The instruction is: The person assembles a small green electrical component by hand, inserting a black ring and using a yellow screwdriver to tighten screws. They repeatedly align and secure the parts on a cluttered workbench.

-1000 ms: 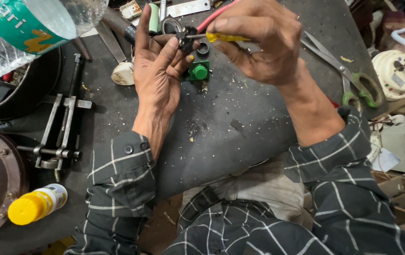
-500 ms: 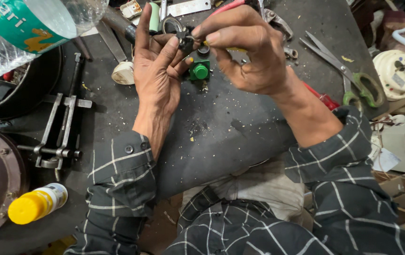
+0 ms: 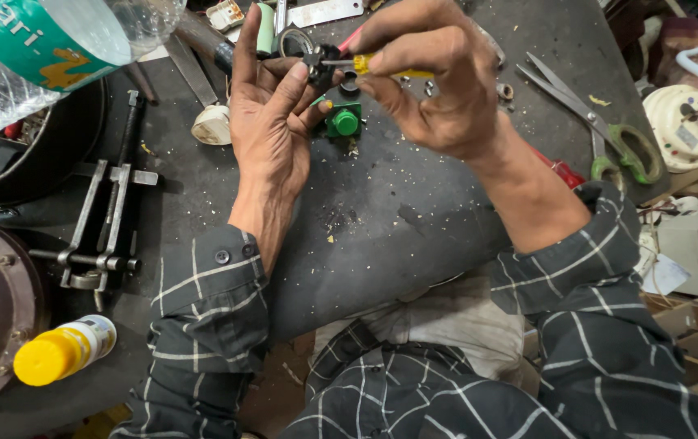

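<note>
A small black part (image 3: 319, 63) sits at the top centre of the frame, pinched in the left hand (image 3: 272, 122), while the right hand (image 3: 438, 89) grips a yellow-handled screwdriver (image 3: 369, 63), its tip seemingly on the part. A green push-button (image 3: 344, 121) lies just below on the dark table (image 3: 414, 211); scissors (image 3: 601, 122) rest at the upper right.

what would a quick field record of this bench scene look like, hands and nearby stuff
left hand: left hand palm up, fingertips pinching a small black part
right hand: right hand in a grip on a yellow-handled screwdriver, tip at the black part
below hands: green knob on the dark worktop
right side: scissors with green handles
left side: metal puller, bottle with yellow cap
top left: clear plastic bottle
</note>
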